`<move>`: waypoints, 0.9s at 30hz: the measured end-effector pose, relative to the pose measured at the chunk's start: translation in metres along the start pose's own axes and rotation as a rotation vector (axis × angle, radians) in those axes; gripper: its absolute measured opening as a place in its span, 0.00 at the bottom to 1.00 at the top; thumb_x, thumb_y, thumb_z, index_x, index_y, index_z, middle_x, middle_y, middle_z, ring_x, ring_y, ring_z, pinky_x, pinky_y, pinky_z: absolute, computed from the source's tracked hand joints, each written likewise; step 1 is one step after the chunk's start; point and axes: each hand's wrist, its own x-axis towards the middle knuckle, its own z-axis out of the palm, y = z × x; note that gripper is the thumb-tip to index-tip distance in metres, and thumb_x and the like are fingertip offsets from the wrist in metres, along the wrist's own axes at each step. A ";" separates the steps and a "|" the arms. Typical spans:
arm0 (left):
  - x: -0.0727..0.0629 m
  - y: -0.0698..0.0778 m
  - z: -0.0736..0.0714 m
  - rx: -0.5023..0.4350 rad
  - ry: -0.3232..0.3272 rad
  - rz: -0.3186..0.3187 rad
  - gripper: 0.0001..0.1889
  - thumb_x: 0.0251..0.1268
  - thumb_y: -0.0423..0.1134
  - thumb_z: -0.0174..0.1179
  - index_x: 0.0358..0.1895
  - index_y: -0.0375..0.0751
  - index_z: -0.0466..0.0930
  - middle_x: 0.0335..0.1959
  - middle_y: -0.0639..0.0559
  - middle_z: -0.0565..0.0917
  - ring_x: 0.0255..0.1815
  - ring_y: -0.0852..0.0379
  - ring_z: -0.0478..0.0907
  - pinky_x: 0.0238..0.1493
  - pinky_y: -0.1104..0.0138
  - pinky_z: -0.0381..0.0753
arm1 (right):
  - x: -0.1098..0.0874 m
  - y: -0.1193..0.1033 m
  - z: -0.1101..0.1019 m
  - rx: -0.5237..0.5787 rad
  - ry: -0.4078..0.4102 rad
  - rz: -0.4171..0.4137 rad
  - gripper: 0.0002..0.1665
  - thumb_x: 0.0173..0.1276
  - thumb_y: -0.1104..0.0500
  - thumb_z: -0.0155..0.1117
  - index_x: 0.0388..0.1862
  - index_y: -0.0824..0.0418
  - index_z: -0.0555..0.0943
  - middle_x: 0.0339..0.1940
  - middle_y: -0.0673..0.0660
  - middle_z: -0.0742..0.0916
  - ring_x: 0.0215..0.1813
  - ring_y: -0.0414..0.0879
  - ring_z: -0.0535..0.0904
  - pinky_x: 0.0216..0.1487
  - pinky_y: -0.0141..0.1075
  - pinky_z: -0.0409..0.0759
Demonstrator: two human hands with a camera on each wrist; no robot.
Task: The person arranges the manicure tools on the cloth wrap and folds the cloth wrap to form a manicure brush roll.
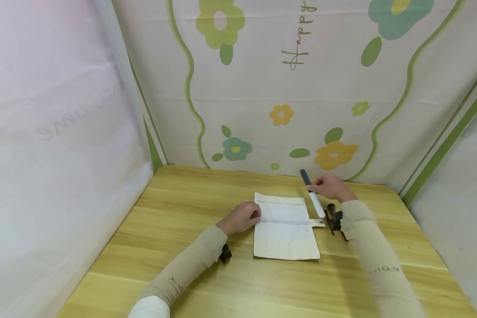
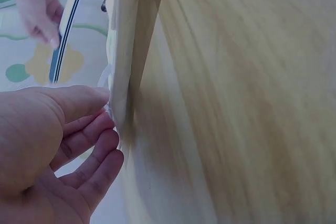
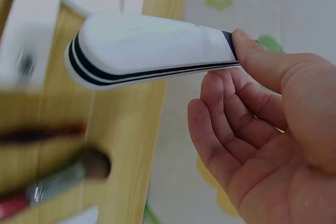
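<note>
A white, flat, opened-out brush roll (image 1: 286, 243) lies on the table, with a seam band across its middle and a snap tab (image 1: 318, 223) at its right side. My left hand (image 1: 242, 216) pinches the roll's left edge; in the left wrist view the thumb and index fingertip meet at that edge. Above the table, beyond the tab, my right hand (image 1: 329, 186) holds a nail file (image 3: 152, 43) between thumb and fingers. The file is white at one end and dark blue at the other, with black and white layers along its side.
Beside the tab, partly under the right wrist, lie a makeup brush (image 3: 68, 179) and a thin dark red stick (image 3: 42, 132). The wooden table (image 1: 175, 265) backs onto a flower-printed cloth (image 1: 254, 88). A white cloth wall (image 1: 63, 176) stands on the left.
</note>
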 end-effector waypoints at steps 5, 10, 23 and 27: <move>0.001 -0.003 -0.001 -0.018 0.012 -0.001 0.03 0.76 0.33 0.64 0.39 0.42 0.83 0.37 0.52 0.85 0.35 0.63 0.76 0.40 0.73 0.78 | 0.024 -0.038 0.017 0.056 -0.022 -0.032 0.27 0.80 0.51 0.64 0.18 0.57 0.71 0.14 0.45 0.63 0.20 0.42 0.56 0.28 0.36 0.60; 0.006 -0.001 -0.002 -0.010 0.022 0.015 0.03 0.76 0.34 0.65 0.40 0.43 0.83 0.38 0.52 0.85 0.36 0.63 0.76 0.41 0.73 0.79 | 0.042 -0.060 0.038 0.132 0.002 -0.011 0.20 0.78 0.51 0.67 0.27 0.62 0.82 0.17 0.48 0.73 0.23 0.42 0.64 0.30 0.35 0.66; 0.004 0.001 -0.004 -0.027 0.017 0.014 0.03 0.75 0.33 0.65 0.40 0.38 0.84 0.38 0.50 0.86 0.37 0.63 0.77 0.43 0.73 0.79 | 0.059 -0.090 0.093 0.351 0.194 0.085 0.20 0.77 0.50 0.68 0.49 0.67 0.90 0.47 0.68 0.91 0.40 0.49 0.82 0.36 0.32 0.78; 0.004 -0.001 -0.003 -0.027 0.020 0.002 0.02 0.75 0.33 0.65 0.42 0.37 0.85 0.39 0.50 0.86 0.38 0.63 0.78 0.44 0.73 0.79 | 0.061 -0.093 0.104 0.412 0.199 0.094 0.21 0.79 0.49 0.66 0.49 0.67 0.90 0.47 0.68 0.91 0.38 0.48 0.81 0.35 0.32 0.77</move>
